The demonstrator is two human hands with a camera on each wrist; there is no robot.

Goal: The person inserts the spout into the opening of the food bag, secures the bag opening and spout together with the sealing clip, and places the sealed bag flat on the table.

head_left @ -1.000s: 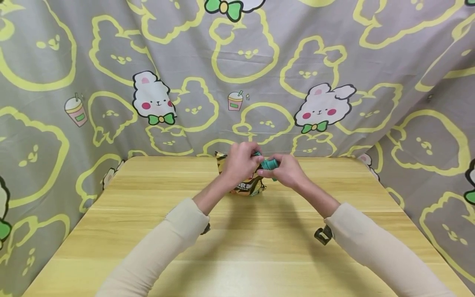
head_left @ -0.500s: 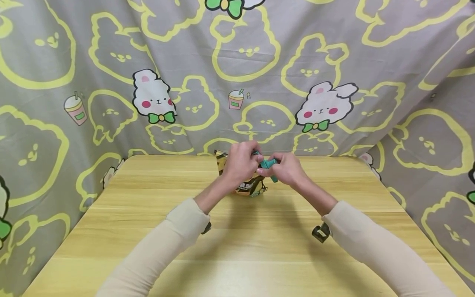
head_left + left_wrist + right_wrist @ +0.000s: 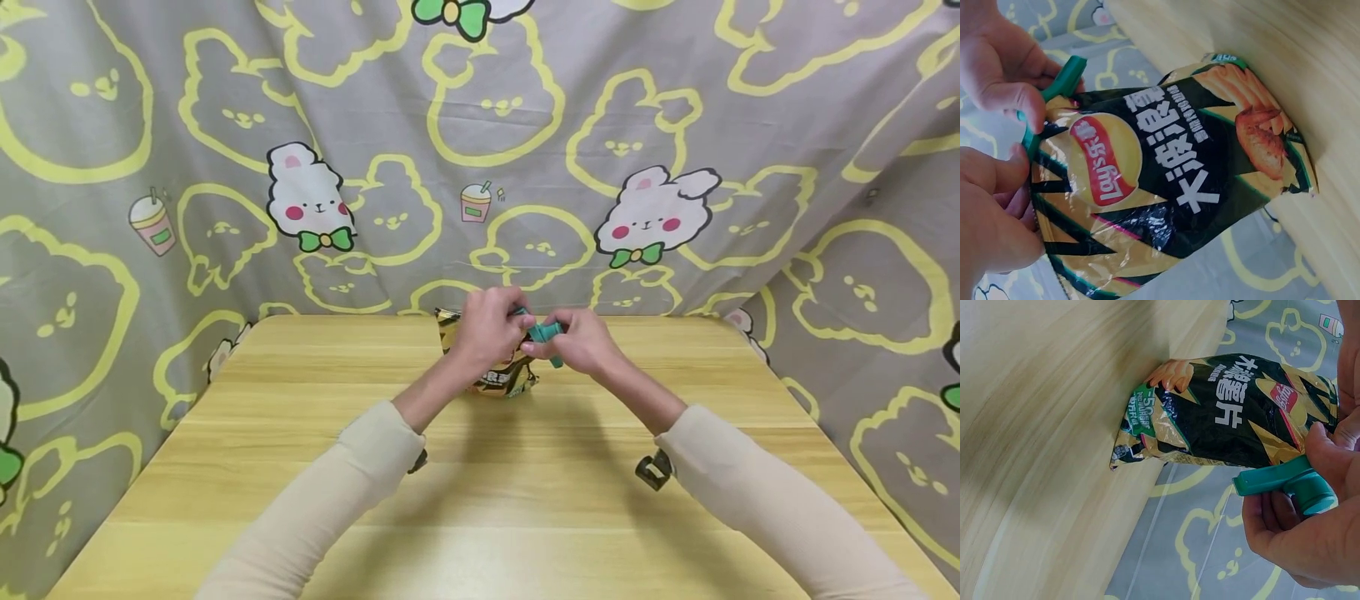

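A black and gold potato chip bag (image 3: pixel 501 379) stands upright on the table, its lower end on the wood. A green bag clip (image 3: pixel 546 333), with a round stub on its side (image 3: pixel 1311 494), lies along the bag's top edge and sticks out past its right corner. My left hand (image 3: pixel 487 329) pinches the top edge and the clip's left part between thumb and fingers. At the right corner my right hand (image 3: pixel 587 343) grips the clip, thumb above and fingers curled below it, as the right wrist view shows. The left hand covers much of the bag in the head view.
The light wood table (image 3: pixel 315 467) extends around the bag and towards me. A grey curtain with yellow cartoon outlines (image 3: pixel 405 108) hangs right behind the table's far edge and along both sides. Dark wrist-camera mounts (image 3: pixel 654 471) show under the sleeves.
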